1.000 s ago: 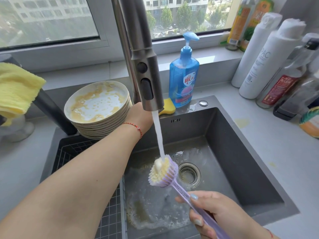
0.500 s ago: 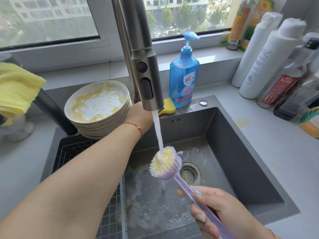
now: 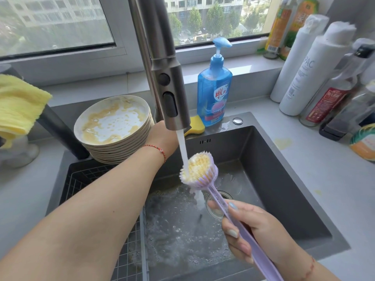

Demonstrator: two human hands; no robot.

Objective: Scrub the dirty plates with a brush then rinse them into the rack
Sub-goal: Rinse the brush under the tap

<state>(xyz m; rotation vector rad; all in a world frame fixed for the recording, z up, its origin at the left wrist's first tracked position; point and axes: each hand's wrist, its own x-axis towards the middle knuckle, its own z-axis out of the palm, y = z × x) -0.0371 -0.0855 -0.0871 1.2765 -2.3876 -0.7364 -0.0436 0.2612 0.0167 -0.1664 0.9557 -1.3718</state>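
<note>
1. Right hand, lower right, grips the brush handle; its long axis runs up-left to the bristles under the running tap.
2. Left hand, its grip hidden behind the tap, lies nearer the dirty plates, centre left.

Both arms are bare, without sleeves. A thin red string bracelet sits just behind the left hand; the right hand has pale blue nail polish.
</note>
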